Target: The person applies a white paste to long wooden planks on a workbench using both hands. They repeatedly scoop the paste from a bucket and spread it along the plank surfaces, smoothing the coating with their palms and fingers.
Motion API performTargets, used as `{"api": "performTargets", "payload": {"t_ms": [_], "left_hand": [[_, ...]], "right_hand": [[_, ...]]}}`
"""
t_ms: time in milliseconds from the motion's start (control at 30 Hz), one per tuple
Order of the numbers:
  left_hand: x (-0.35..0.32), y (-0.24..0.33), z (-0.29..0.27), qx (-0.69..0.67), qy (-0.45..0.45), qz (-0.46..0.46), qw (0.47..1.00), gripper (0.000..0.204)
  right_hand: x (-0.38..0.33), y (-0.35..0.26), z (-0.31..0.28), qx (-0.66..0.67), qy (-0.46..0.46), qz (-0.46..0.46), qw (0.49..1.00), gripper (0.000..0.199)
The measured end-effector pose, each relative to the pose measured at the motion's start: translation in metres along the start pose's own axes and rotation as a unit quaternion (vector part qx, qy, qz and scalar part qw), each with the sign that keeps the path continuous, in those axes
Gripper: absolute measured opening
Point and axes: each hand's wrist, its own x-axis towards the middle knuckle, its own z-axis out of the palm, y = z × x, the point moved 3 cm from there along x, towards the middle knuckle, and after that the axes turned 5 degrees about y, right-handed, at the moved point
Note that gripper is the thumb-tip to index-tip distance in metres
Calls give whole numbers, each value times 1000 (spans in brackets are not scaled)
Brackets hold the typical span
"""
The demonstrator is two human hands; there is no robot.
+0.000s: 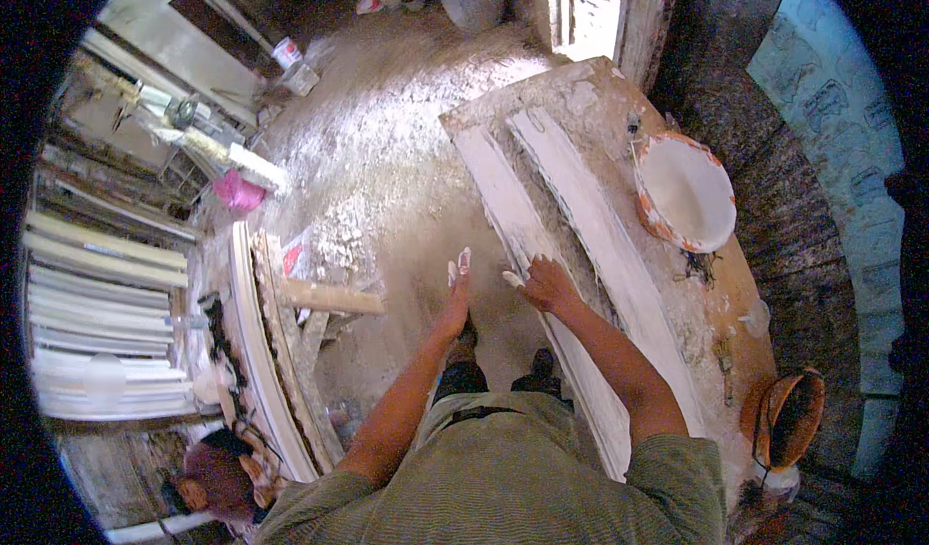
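Observation:
My left hand is held up over the floor beside the table, its fingers stretched out and nothing in them. White paste coats its fingertips. My right hand is at the inner edge of a long white plaster strip on the table. Its white-tipped thumb sticks out to the left, apart from the other fingers, which seem to touch the strip. A second white strip lies alongside, with a rough gap between them. On the table's right part stands a basin crusted with white and orange.
The wooden table reaches along my right side. An orange bucket stands at its near right. To my left are a long white moulding on a bench, stacked white lengths and another person. White debris covers the floor.

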Motion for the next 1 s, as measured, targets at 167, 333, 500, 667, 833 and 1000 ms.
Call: {"api": "performTargets", "payload": {"t_ms": [167, 333, 500, 667, 833, 1000], "left_hand": [[99, -46, -51, 88, -17, 118, 989, 65], [215, -119, -92, -151, -125, -109, 974, 63], [302, -112, -110, -83, -224, -39, 970, 60], [347, -56, -113, 25, -296, 149, 943, 57], [337, 0, -52, 216, -497, 425, 725, 61], [288, 46, 20, 277, -625, 554, 475, 66]], "right_hand": [[117, 8, -5, 5, 28, 43, 999, 58], [257, 8, 3, -39, 123, 28, 991, 56], [279, 7, 12, -2, 129, 63, 990, 45], [136, -25, 4, 112, 127, 281, 945, 69], [-5, -86, 24, 105, 162, 651, 734, 70], [-46, -89, 45, -56, 234, 713, 658, 49]]}}
